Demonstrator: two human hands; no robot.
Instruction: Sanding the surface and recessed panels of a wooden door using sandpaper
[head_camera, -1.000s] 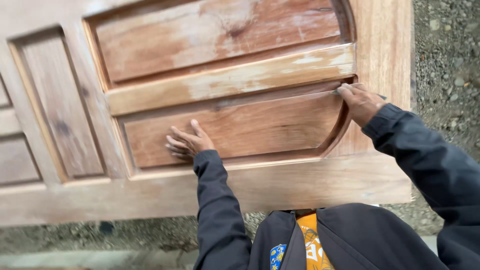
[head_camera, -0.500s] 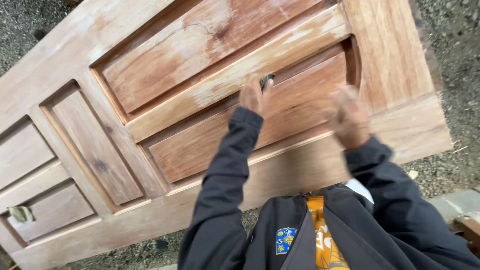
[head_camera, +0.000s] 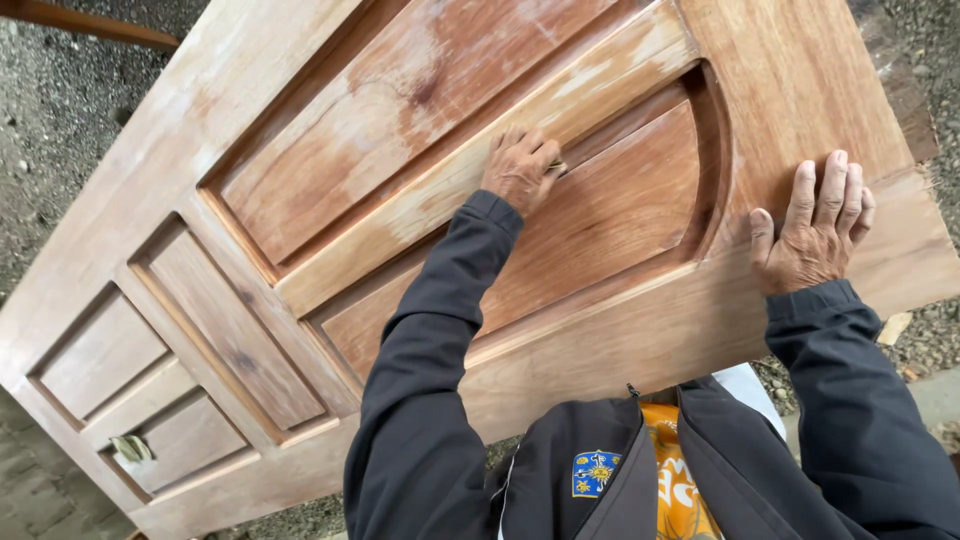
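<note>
Door (head_camera: 330, 150): large, bare wood, panelled, fills most of view, lying tilted from 7 o'clock corner up to 2 o'clock. Pale sanded patches on rails, redder grain in sunk panels. Arched panel (head_camera: 640, 200) sits at centre-right; small square panels at 8 o'clock.

Gravel (head_camera: 60, 110) around the door at 10 o'clock and at 3 o'clock; a dark beam (head_camera: 90, 25) crosses far top-left corner.

Jacket (head_camera: 640, 470): dark, open over an orange shirt, at 6 o'clock; its two sleeves hide the door's lower edge and part of the arched panel.

Right hand (head_camera: 815, 230) at 3 o'clock: flat, fingers spread, palm pressed on the door's frame just beside the arch; grasping nothing.

Left hand (head_camera: 520, 170) at 12 o'clock of centre: clenched, knuckles up, on the rail above the arched panel, fingers pinched on a small dark piece (head_camera: 556, 167), mostly hidden; kind cannot be told.

Small pale scrap (head_camera: 130, 447) lies in the low panel at 8 o'clock
</note>
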